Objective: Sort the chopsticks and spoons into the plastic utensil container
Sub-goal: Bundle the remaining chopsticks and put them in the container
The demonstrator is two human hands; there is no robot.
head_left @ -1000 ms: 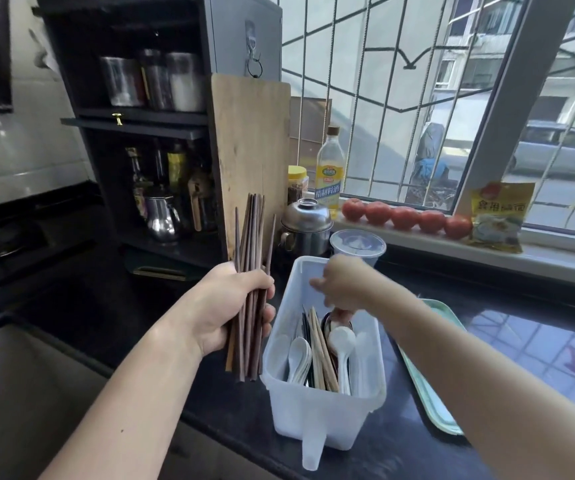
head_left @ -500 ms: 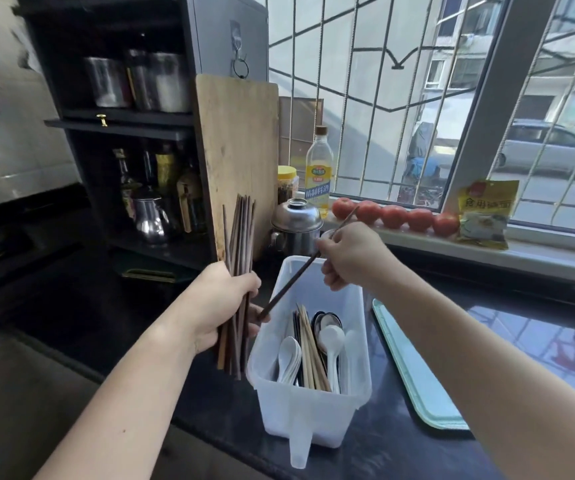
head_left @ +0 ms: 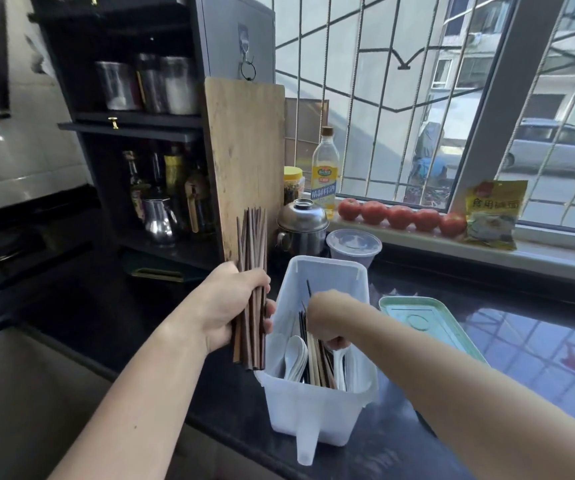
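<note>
Standing nearly upright, the bundle of dark wooden chopsticks (head_left: 252, 285) is clenched in the left hand (head_left: 230, 306), its long axis running from tips level with the lower part of the cutting board (head_left: 244, 161) down to butt ends hanging just outside the left wall of the plastic utensil container (head_left: 317, 407). The bundle sits just beside the container's left rim, so the left hand is the nearer one for bringing it over; the opening lies to its right and slightly below.

The right hand (head_left: 331, 320) reaches down inside the container from above, its fingers (head_left: 338, 341) curled among the utensils there. They look closed on something, possibly a thin dark chopstick (head_left: 308, 289) that pokes up behind the knuckles, but the grip itself is hidden, so I cannot tell for certain.

Inside the container, white spoons (head_left: 294, 355) lie against the left side, pale and dark chopsticks (head_left: 317, 365) lean in the middle, and more white utensils show at the right. My judgement is that the sorting is partway along, with the held bundle not yet placed.

The container stands on the black desk (head_left: 400, 441), a green tray (head_left: 428, 320) just to its right. Behind it are a lidded plastic tub (head_left: 353, 244) and a steel pot (head_left: 301, 226); tomatoes (head_left: 400, 216) line the windowsill.
</note>
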